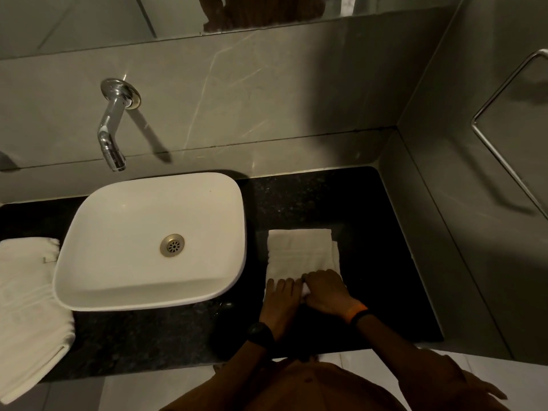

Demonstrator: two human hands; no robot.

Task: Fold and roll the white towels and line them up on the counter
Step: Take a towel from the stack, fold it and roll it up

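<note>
So the folded white cotton towel (pixel 301 252) is lying flat on the black speckled granite worktop (pixel 385 292), just to the right of the white rounded-square ceramic basin (pixel 124 232), and both hands are parked on its near end. Left hand (pixel 281 295) is pressed palm-down on the near-left corner, right hand (pixel 326 290) sits right beside it, fingers curled over the edge, the two nearly touching in the middle. Looks to me like the roll is just getting started, with only a small bit of cloth bunched up under the fingers. Whether the right hand is actually pinching the edge or just pushing on it, honestly can't tell from up here. Stuff that could go sideways: the far layers aren't lined up, there's a strip poking out along the right side, so if it gets rolled as is the roll will probably come out coned or with a stepped end. Also both hands are crowded at the centre, so the outer edges could lag and loosen. There's another white towel (pixel 26 307) waiting left of the basin, draped over the front edge of the worktop, and that one could slide off if it gets bumped.
</note>
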